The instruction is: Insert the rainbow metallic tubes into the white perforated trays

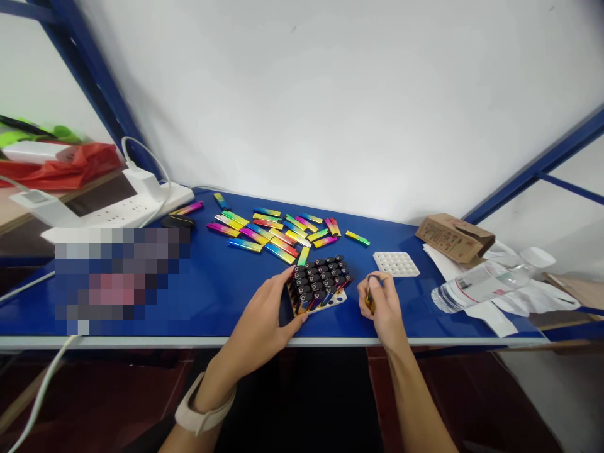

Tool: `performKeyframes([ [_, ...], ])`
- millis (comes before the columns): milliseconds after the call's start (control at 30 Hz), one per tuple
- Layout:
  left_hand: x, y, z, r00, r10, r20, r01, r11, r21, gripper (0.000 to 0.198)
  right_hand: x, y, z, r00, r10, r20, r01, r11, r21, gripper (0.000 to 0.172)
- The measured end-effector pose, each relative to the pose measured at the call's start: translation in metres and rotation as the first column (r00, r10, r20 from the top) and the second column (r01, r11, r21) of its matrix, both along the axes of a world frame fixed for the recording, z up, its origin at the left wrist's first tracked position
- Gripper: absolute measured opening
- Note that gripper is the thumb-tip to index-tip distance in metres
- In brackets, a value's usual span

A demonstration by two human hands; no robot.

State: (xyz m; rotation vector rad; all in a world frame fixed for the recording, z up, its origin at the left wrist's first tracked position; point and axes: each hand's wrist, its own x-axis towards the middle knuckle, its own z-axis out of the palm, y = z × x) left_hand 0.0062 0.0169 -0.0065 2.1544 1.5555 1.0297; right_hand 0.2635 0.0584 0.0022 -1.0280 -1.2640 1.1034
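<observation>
1. Your left hand (pixel 262 313) wraps the near side of black-capped rainbow tubes (pixel 321 283), standing upright in a white holder (pixel 336 301).
2. Your right hand (pixel 380 308) pinches a small gold piece (pixel 369 302), just right of them.
3. Both sit on the blue counter (pixel 221 296), nearer you than the loose rainbow bars (pixel 274 229).

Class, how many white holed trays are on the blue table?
2: a bare tray to the right; a second tray under the lighters at the left hand. Others may be hidden.

A white wall (pixel 330 94) backs the blue steel-framed table (pixel 212 302) over dark red flooring (pixel 117 396).
</observation>
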Motion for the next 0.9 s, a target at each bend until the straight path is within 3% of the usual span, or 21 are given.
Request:
performKeyframes([
  [133,0.001,0.0,0.002,1.0,-0.01,0.009,0.01,1.0,-0.001,0.076,0.004,-0.009,0.012,0.943,-0.054,0.329,0.009,0.99,0.138,0.022],
  [233,0.001,0.001,0.001,1.0,-0.017,0.014,0.016,1.0,0.006,0.076,0.007,-0.015,0.022,0.884,-0.089,0.46,-0.054,0.956,0.289,0.013],
  [467,0.001,0.001,0.0,0.999,-0.025,0.032,0.024,1.0,0.009,0.075,-0.001,-0.019,0.027,0.872,-0.03,0.488,-0.179,0.909,0.376,0.017],
  [633,0.002,0.001,0.002,0.999,-0.033,0.036,0.033,0.999,0.021,0.075,-0.007,-0.02,0.031,0.836,-0.091,0.542,-0.2,0.868,0.455,0.022],
  [900,0.002,0.0,0.002,0.999,-0.038,0.032,0.037,0.999,0.029,0.075,-0.007,-0.019,0.026,0.823,-0.11,0.557,-0.19,0.872,0.452,0.024],
])
